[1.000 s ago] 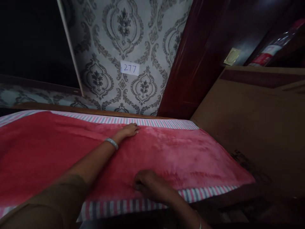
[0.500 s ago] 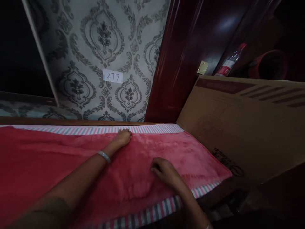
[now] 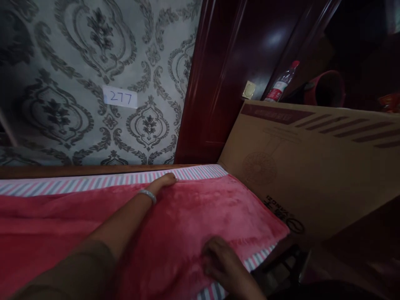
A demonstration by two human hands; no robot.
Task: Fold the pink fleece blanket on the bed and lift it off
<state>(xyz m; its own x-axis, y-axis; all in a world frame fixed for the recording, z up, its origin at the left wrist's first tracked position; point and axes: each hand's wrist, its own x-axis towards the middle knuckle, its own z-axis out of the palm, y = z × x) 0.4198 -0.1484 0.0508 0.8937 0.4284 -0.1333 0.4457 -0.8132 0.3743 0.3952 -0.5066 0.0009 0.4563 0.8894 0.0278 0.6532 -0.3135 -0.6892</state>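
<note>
A plush red-pink blanket (image 3: 200, 208) lies spread over a striped sheet (image 3: 103, 181), whose border shows along the far and near sides. My left hand (image 3: 167, 180) reaches to the blanket's far edge, its fingers closed on the edge beside the stripes. A pale bracelet (image 3: 149, 195) circles that wrist. Over the near part of the blanket is my right hand (image 3: 218, 260), with curled fingers blurred by motion. Whether it grips any cloth cannot be made out.
A big cardboard box (image 3: 300, 166) stands against the blanket's right end. Behind it are a red-capped plastic bottle (image 3: 281, 83) and a dark red round object (image 3: 328, 89). A patterned wall with a paper label (image 3: 120, 97) and a dark red wooden panel (image 3: 206, 100) rise beyond.
The view has turned right, so wall and box sit further left. My left hand has shifted slightly right along the blanket's far edge. My right hand has come nearer to me.
</note>
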